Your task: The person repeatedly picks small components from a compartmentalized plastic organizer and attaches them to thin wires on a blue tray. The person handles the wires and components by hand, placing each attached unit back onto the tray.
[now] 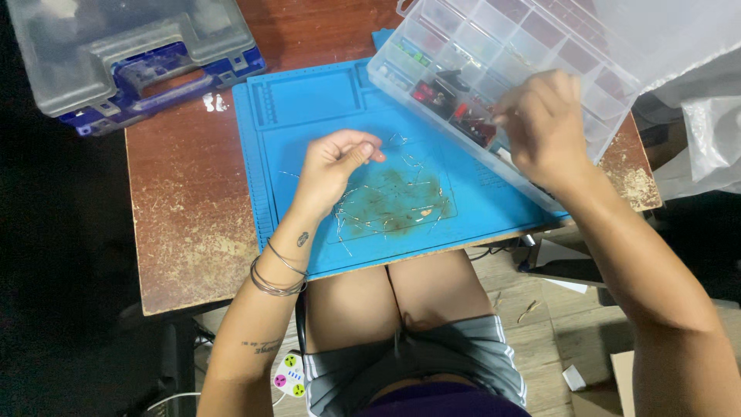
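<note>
Two hands busy: right hand [543, 123] pinches inside compartment box [494, 69] at one o'clock — left hand [333, 164] loosely curled, contents unclear — sorting parts.

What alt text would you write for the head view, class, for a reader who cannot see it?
The right hand reaches into a clear compartment organiser box while the left hand rests curled on a blue work mat strewn with thin wire pieces, on a worn wooden table.

A worn reddish-brown wooden surface [185, 208] carries a blue work mat [309, 116]. A grey-and-blue plastic case [131, 58] sits at its far left corner, and a clear compartment box [494, 46] rests partly on the mat.
</note>
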